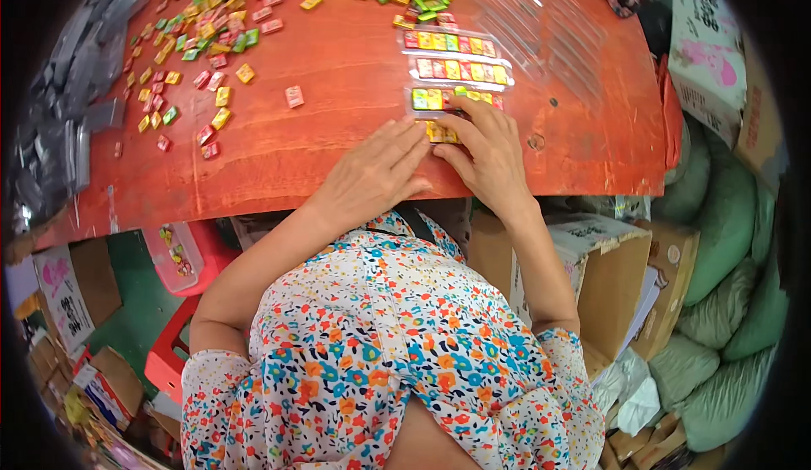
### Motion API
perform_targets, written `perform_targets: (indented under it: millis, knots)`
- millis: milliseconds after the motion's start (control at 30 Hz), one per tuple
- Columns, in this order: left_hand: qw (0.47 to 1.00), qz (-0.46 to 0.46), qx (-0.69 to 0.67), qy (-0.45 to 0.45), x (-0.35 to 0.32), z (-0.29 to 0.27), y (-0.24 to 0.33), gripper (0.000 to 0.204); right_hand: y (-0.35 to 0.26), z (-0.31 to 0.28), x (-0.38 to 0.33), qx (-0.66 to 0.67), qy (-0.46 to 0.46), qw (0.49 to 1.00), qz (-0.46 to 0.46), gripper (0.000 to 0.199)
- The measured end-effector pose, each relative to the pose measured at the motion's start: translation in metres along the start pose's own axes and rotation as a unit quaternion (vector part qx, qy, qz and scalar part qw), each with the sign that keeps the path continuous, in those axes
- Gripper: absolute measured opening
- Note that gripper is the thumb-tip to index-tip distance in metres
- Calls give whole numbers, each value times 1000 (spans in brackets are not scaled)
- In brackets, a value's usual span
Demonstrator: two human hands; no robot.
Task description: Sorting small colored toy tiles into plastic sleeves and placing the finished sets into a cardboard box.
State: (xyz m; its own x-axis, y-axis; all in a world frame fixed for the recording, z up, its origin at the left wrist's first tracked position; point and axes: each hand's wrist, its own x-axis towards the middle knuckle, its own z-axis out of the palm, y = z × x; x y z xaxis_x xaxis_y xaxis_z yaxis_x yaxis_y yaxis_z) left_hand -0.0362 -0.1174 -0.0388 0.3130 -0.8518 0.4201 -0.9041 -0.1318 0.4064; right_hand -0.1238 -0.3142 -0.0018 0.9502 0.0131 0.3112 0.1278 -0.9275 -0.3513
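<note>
My left hand point(376, 174) lies flat on the red wooden table point(338, 132), fingertips touching a small row of yellow and red wrapped candies point(441, 133). My right hand point(488, 151) rests over the same row, fingers bent on it and reaching a clear tray strip of candies point(435, 98). Two filled clear strips point(452, 43) point(460, 70) lie just beyond. Whether either hand grips a candy is hidden by the fingers.
Several loose coloured candies point(215, 48) are scattered over the table's far left and top. Empty clear trays point(541, 14) lie at the right. Grey packets point(76, 90) pile at the left edge. Cardboard boxes point(608, 276), green sacks point(718, 301) and a red stool point(173, 352) stand below.
</note>
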Motion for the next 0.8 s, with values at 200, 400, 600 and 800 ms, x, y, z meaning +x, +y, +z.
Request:
perform_targets:
  millis: [200,400,600,800]
  knots:
    - [1000,-9,-13,6,2,-1,7,57,0,-2,4,22,-20,999,29,33]
    - [998,-32,-45,-6,5,1,7,58,-5,-1,6,17,-17,999,32,32]
    - [999,-26,-16,-13,4,1,7,59,-2,-2,10,1,-32,999,20,33]
    - [999,-14,-48,-14,5,4,9,62,-3,-3,5,21,-21,998,62,29]
